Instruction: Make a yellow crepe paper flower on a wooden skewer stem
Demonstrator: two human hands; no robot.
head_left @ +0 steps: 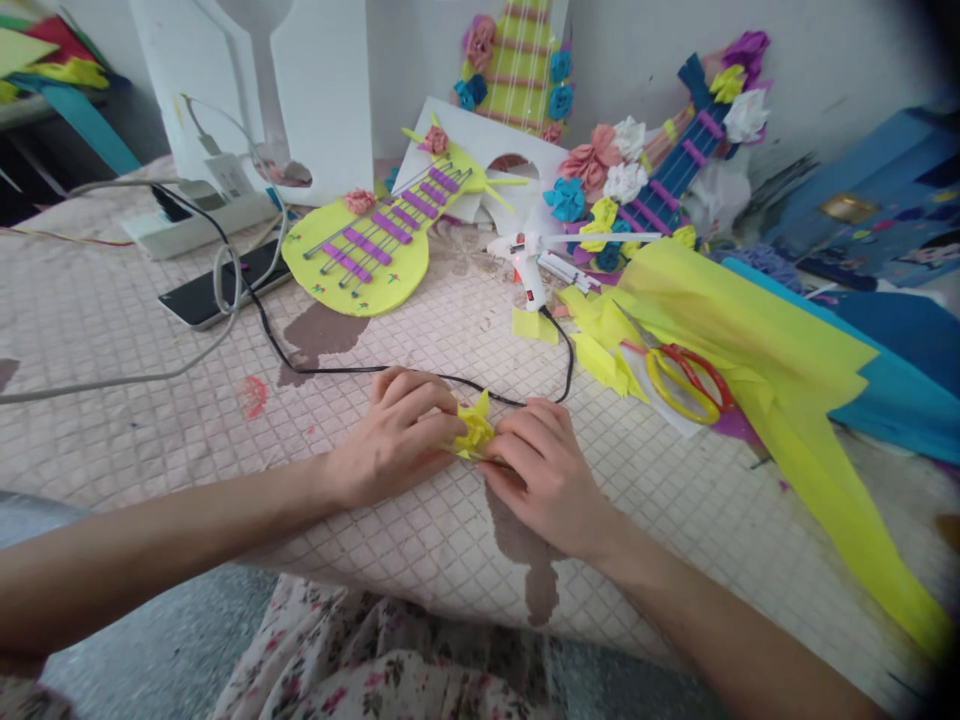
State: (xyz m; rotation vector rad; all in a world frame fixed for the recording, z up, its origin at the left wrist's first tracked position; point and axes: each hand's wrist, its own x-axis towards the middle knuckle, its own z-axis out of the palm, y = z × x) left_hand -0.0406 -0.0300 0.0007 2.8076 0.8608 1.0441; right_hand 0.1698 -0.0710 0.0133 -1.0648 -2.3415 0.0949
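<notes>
A small crumpled yellow paper flower (474,428) is pinched between my two hands near the table's front edge. My left hand (401,430) grips its left side with bent fingers. On the other side, my right hand (544,465) has its fingers closed against the flower's lower right part. The black cord of a white glue gun (529,270) runs just behind both hands. Small yellow paper pieces (600,340) lie to the right of the glue gun, next to scissors (686,383) with red and yellow handles.
A yellow guitar-shaped craft (367,250) lies at the back, left of centre. A phone (225,285) and a power strip (199,220) sit at the left. Yellow sheets (742,320) and a blue sheet (892,400) spread over the right. A blue decorated guitar (675,170) leans behind.
</notes>
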